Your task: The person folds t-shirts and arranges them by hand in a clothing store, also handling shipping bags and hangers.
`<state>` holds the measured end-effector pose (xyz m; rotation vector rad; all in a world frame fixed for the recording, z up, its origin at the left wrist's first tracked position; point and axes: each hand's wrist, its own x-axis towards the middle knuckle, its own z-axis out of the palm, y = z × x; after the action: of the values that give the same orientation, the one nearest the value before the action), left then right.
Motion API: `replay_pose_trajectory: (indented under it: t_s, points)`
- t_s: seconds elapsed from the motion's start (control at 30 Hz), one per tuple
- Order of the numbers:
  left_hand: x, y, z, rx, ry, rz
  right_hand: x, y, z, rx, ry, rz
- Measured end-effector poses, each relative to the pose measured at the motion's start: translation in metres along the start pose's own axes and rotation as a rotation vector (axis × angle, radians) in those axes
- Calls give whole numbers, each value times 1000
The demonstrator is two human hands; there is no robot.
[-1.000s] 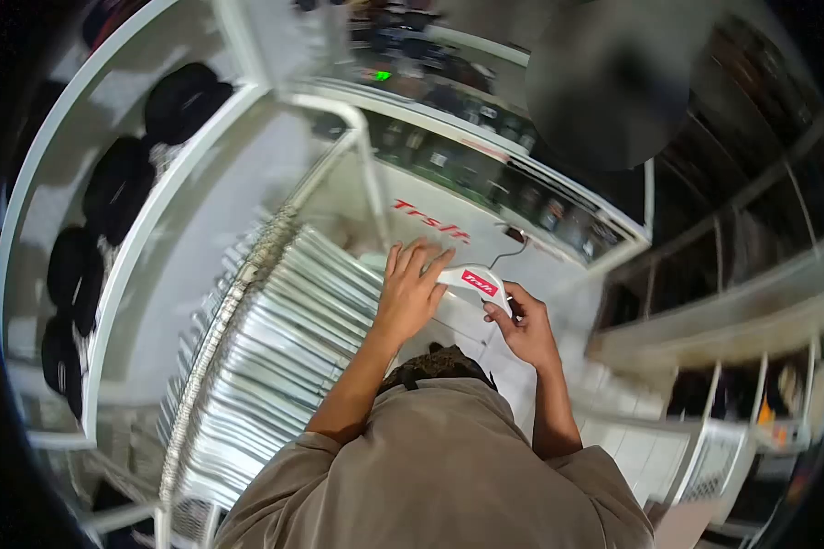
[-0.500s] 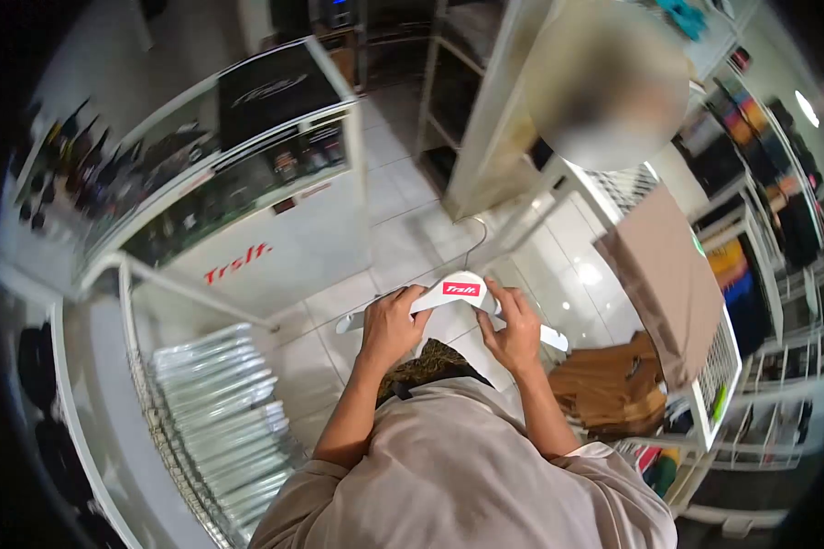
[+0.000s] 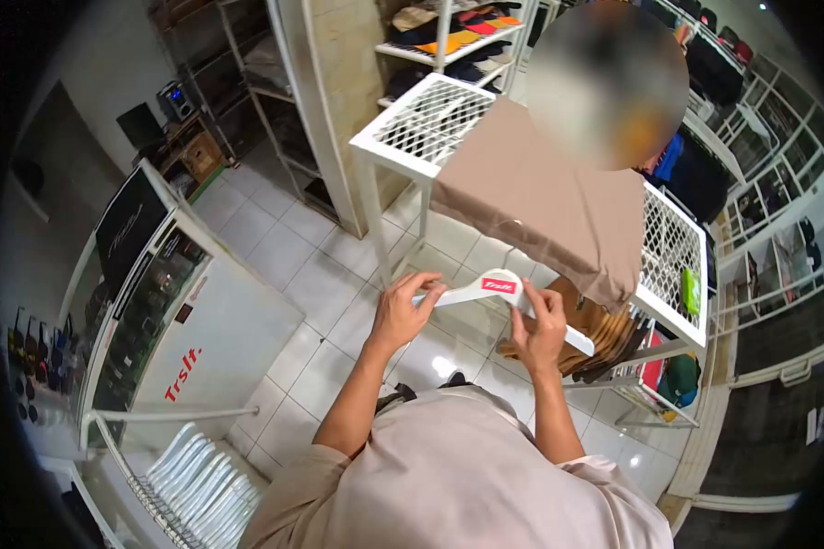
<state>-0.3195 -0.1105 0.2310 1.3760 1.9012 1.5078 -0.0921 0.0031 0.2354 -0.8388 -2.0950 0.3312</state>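
A white clothes hanger point(image 3: 467, 293) with a red "Trslt." label is held level in front of my body, its thin hook pointing away from me. My left hand point(image 3: 399, 309) grips the hanger's left end, with thumb and fingers closed around it. Just right of the label, my right hand point(image 3: 542, 328) pinches the other arm, whose white tip sticks out past the fingers. Beyond the hanger, a brown cloth garment point(image 3: 540, 197) is spread over a white mesh-topped table point(image 3: 368, 142), its near edge hanging down.
White hangers point(image 3: 201, 485) hang in a row on a rail at lower left. A glass display counter point(image 3: 220, 329) stands on the left. Brown garments point(image 3: 604, 339) hang beneath the table, and a green packet point(image 3: 691, 291) lies on its right end. A blurred patch covers part of the background.
My view has turned right, bringing the table and brown cloth in front of me. My left hand has shifted outward along the hanger to its end; both hands still hold it.
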Motion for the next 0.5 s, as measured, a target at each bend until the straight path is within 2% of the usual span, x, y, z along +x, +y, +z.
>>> replay_pose_trajectory:
  t_s: [0.07, 0.1, 0.17, 0.2, 0.27, 0.5]
  points:
    - [23, 2, 25, 249, 4, 102, 2, 31, -20, -46, 39, 60]
    - [33, -2, 37, 252, -7, 101, 2, 47, -27, -86, 52, 60]
    - [56, -15, 61, 421, 27, 258, 3, 68, -43, -134, 27, 79]
    - [69, -20, 71, 425, 18, 263, 3, 78, -48, -133, 34, 88]
    - [89, -30, 85, 610, 109, 438, -2, 93, -55, -151, 25, 90]
    - [128, -39, 92, 721, 148, 543, -18, 99, -58, -107, 63, 140]
